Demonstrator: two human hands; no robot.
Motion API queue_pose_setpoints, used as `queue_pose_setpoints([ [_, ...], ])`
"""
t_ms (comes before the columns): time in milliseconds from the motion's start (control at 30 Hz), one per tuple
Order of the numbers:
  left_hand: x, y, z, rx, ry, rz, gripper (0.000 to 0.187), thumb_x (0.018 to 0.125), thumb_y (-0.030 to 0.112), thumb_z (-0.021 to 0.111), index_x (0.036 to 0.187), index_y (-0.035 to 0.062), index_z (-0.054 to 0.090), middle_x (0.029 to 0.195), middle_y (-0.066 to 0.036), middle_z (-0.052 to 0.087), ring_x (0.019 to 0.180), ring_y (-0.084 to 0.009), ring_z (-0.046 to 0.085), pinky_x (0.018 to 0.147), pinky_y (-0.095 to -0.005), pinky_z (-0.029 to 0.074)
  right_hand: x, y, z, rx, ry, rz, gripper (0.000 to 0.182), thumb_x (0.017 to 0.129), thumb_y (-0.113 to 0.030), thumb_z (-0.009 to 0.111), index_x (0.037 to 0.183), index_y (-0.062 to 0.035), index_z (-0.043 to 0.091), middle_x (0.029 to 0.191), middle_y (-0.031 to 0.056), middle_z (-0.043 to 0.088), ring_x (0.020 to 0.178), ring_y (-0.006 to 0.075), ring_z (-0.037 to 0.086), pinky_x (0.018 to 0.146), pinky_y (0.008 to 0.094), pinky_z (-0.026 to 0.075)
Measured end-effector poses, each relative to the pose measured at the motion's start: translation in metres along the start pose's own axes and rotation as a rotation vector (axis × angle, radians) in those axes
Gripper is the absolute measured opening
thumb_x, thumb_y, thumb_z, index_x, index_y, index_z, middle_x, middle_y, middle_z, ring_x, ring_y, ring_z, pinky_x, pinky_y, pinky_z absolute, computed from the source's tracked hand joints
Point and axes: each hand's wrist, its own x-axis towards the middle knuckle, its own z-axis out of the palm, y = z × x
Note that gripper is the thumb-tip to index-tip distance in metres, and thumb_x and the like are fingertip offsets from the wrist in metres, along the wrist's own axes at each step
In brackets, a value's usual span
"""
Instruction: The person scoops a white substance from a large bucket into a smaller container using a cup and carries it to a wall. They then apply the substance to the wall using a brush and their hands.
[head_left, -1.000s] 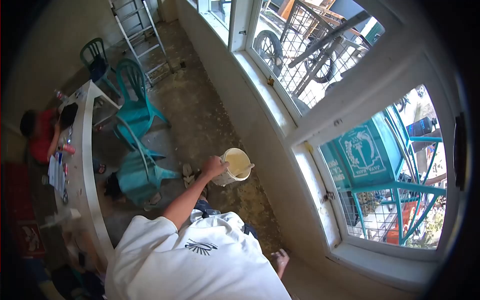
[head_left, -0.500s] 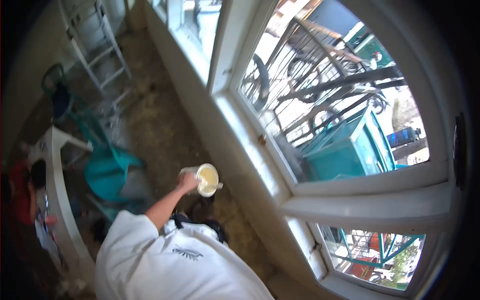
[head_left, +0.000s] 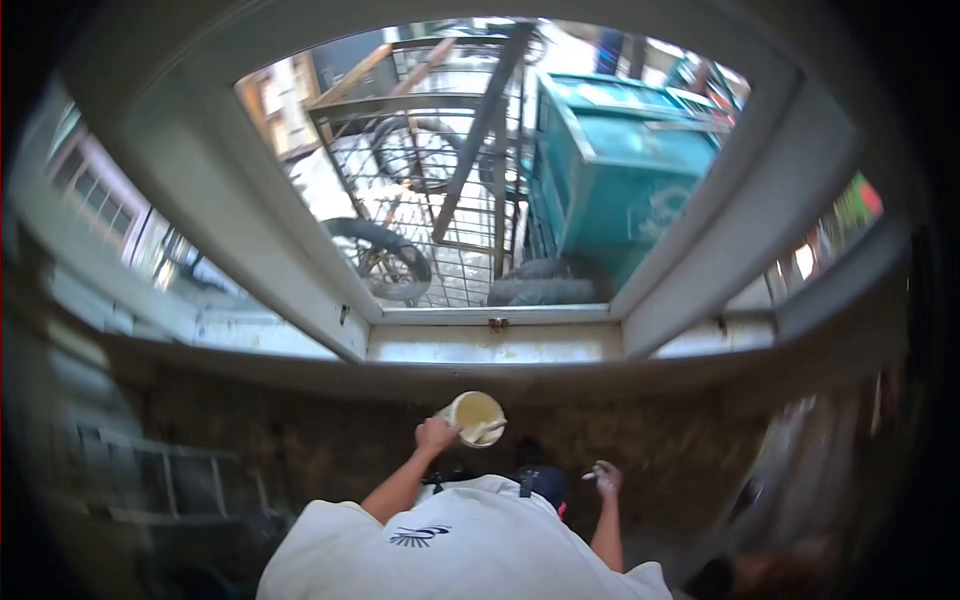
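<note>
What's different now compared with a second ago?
The view has swung round from the table and chairs to face the window straight on. The right hand, barely seen before, now hangs free at the side. The left hand still grips the small bucket of pale liquid, a stick still in it.

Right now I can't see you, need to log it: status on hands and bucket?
Left hand gripping bucket, stick inside. Right hand empty. Window sill ahead.

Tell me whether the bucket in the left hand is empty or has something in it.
Not empty. The bucket, gripped at its rim by the left hand, shows pale yellowish liquid inside with a tool handle resting in it. How deep, cannot tell.
</note>
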Motion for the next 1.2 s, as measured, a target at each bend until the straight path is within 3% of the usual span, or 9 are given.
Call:
queue_pose_setpoints([
  [33,0.009,-0.006,-0.002,0.03,0.011,0.084,0.051,0.067,0.052,0.058,0.079,0.0037,0.067,0.082,-0.017,0.064,0.08,-0.0299,0.062,0.072,-0.04,0.048,-0.023,0.003,0.014,0.126,0.05,0.18,0.026,0.077,0.0,0.055,0.103,0.0022,0.058,0.074,0.0103,0.063,0.059,0.0197,0.062,0.056,0.0306,0.05],
  [67,0.018,-0.011,-0.007,0.076,0.024,0.166,0.05,0.068,0.052,0.057,0.078,0.0036,0.067,0.08,-0.017,0.064,0.078,-0.0308,0.062,0.072,-0.0402,0.048,-0.052,0.006,0.03,0.206,0.113,0.368,0.034,0.079,-0.002,0.053,0.113,0.0003,0.052,0.087,0.0145,0.063,0.064,0.0235,0.064,0.063,0.0344,0.05],
  [167,0.018,-0.017,-0.016,0.112,-0.089,0.278,0.049,0.068,0.05,0.057,0.074,0.0027,0.067,0.076,-0.02,0.062,0.075,-0.0338,0.061,0.071,-0.0419,0.047,-0.146,0.014,0.078,0.373,0.241,0.428,0.036,0.082,-0.007,0.05,0.118,-0.0033,0.048,0.1,0.0155,0.06,0.064,0.0258,0.064,0.068,0.0389,0.05],
  [233,0.035,-0.028,-0.005,0.186,-0.119,0.396,0.049,0.069,0.05,0.056,0.075,0.0021,0.066,0.075,-0.021,0.061,0.075,-0.0347,0.061,0.07,-0.0426,0.047,-0.192,0.015,0.116,0.454,0.283,0.612,0.036,0.084,-0.013,0.051,0.118,-0.0055,0.049,0.108,0.0138,0.056,0.066,0.0266,0.064,0.068,0.0396,0.049],
  [467,0.065,-0.039,0.071,0.38,-0.302,0.5,0.049,0.073,0.047,0.054,0.076,0.0002,0.065,0.079,-0.02,0.062,0.078,-0.0345,0.06,0.069,-0.043,0.047,-0.3,0.051,0.233,0.674,0.353,0.794,0.032,0.088,-0.018,0.045,0.117,-0.0053,0.05,0.107,0.0127,0.058,0.078,0.0227,0.063,0.067,0.0339,0.049],
  [767,0.09,-0.06,0.209,0.515,-0.397,0.499,0.05,0.073,0.048,0.054,0.082,-0.0007,0.064,0.08,-0.022,0.061,0.079,-0.0355,0.06,0.07,-0.0425,0.047,-0.314,0.151,0.306,0.788,0.4,0.928,0.031,0.089,-0.021,0.044,0.114,-0.0045,0.051,0.105,0.0132,0.06,0.083,0.0224,0.062,0.072,0.0339,0.048],
  [967,0.132,-0.077,0.308,0.439,-0.542,0.493,0.051,0.074,0.046,0.051,0.079,-0.0029,0.062,0.08,-0.022,0.061,0.076,-0.0364,0.059,0.069,-0.0422,0.046,-0.321,0.229,0.353,0.719,0.399,1.064,0.026,0.088,-0.018,0.044,0.11,-0.0085,0.054,0.097,0.01,0.061,0.076,0.0198,0.062,0.064,0.0317,0.048],
  [1067,0.144,-0.075,0.355,0.498,-0.384,0.634,0.048,0.073,0.045,0.053,0.077,-0.0025,0.061,0.076,-0.021,0.06,0.073,-0.0364,0.059,0.068,-0.0426,0.045,-0.31,0.284,0.386,0.597,0.417,0.982,0.021,0.086,-0.011,0.048,0.104,-0.0061,0.058,0.089,0.0079,0.062,0.068,0.0148,0.061,0.055,0.0252,0.048],
  [1200,0.193,-0.079,0.415,0.532,-0.433,0.638,0.044,0.073,0.041,0.055,0.074,-0.0023,0.06,0.073,-0.021,0.059,0.07,-0.0346,0.059,0.066,-0.0419,0.045,-0.259,0.37,0.427,0.431,0.321,0.788,0.023,0.085,-0.007,0.046,0.105,-0.0035,0.057,0.088,0.0102,0.063,0.074,0.0176,0.061,0.062,0.0277,0.049],
])
